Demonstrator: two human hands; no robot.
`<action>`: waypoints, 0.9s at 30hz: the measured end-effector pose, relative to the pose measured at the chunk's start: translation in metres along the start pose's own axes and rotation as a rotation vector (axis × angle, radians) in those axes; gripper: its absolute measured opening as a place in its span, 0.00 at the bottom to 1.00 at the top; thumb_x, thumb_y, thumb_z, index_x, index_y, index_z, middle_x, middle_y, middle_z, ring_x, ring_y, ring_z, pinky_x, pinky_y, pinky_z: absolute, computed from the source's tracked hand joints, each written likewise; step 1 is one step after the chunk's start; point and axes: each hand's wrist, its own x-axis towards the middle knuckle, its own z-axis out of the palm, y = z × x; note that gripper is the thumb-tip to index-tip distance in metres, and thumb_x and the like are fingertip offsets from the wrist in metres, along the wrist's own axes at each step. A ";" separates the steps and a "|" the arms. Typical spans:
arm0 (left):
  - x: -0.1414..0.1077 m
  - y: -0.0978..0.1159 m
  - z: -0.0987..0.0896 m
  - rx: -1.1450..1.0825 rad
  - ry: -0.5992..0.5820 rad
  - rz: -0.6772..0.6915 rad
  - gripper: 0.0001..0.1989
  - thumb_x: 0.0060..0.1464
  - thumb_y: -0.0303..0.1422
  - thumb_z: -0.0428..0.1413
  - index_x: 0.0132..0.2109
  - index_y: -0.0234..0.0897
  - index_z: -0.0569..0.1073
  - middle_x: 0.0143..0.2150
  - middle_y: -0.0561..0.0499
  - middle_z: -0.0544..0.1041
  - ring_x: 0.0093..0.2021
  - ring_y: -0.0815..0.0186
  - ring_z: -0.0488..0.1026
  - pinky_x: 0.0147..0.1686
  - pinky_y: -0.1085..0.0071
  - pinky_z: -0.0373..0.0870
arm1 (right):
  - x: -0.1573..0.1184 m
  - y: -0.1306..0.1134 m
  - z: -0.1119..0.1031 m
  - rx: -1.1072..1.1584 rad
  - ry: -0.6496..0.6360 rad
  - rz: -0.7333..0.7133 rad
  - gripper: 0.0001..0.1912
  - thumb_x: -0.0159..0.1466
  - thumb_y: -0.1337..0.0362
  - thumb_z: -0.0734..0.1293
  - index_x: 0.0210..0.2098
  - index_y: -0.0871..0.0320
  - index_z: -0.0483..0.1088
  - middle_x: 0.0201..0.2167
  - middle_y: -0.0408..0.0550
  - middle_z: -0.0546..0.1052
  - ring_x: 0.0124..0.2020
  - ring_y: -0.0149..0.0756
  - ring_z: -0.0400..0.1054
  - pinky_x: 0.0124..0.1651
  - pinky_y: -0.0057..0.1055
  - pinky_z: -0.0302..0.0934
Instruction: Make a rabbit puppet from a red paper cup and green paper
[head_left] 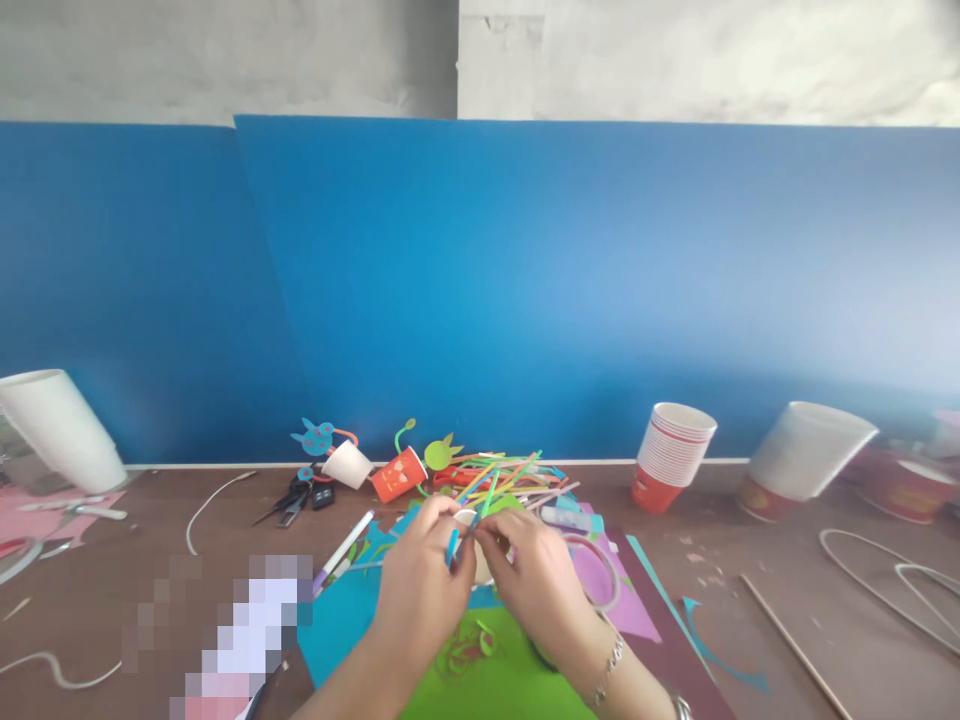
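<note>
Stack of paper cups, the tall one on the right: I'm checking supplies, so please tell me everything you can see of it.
The stack of paper cups is nested, mouths up, with many close white rims edged in red. The lowest cup shows an orange-red wall with faint pale print; the top one looks open. It stands on the brown table before the blue panel, leaning slightly in this wide view. Neither hand touches it. The exact count is too fine to tell.

- left hand (426, 565) and right hand (534, 562) basically meet at a pale cup (482, 562), exact grip's kinda hard to make out
- green sheet (442, 690) below
- messy colorful strips (517, 480) just beyond
- stacked cups (675, 450) over right
</note>
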 end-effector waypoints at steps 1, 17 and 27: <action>-0.001 0.000 0.000 0.024 0.007 0.019 0.08 0.55 0.28 0.49 0.36 0.40 0.73 0.45 0.49 0.72 0.37 0.63 0.74 0.36 0.67 0.68 | 0.000 0.000 0.000 -0.005 -0.005 -0.002 0.11 0.63 0.67 0.60 0.26 0.57 0.69 0.25 0.45 0.74 0.29 0.35 0.66 0.31 0.26 0.53; -0.003 0.000 0.001 0.130 -0.099 0.029 0.10 0.54 0.26 0.48 0.40 0.40 0.72 0.47 0.48 0.71 0.36 0.64 0.74 0.31 0.72 0.67 | -0.002 -0.002 0.006 0.057 0.013 0.040 0.07 0.57 0.71 0.61 0.23 0.58 0.66 0.23 0.44 0.71 0.27 0.33 0.63 0.30 0.26 0.51; 0.012 -0.005 -0.013 0.008 -0.038 -0.033 0.06 0.53 0.30 0.49 0.31 0.39 0.69 0.40 0.49 0.71 0.34 0.64 0.72 0.35 0.70 0.66 | 0.008 0.009 -0.009 0.058 0.062 0.028 0.06 0.52 0.72 0.59 0.21 0.56 0.61 0.21 0.40 0.67 0.25 0.31 0.59 0.28 0.25 0.49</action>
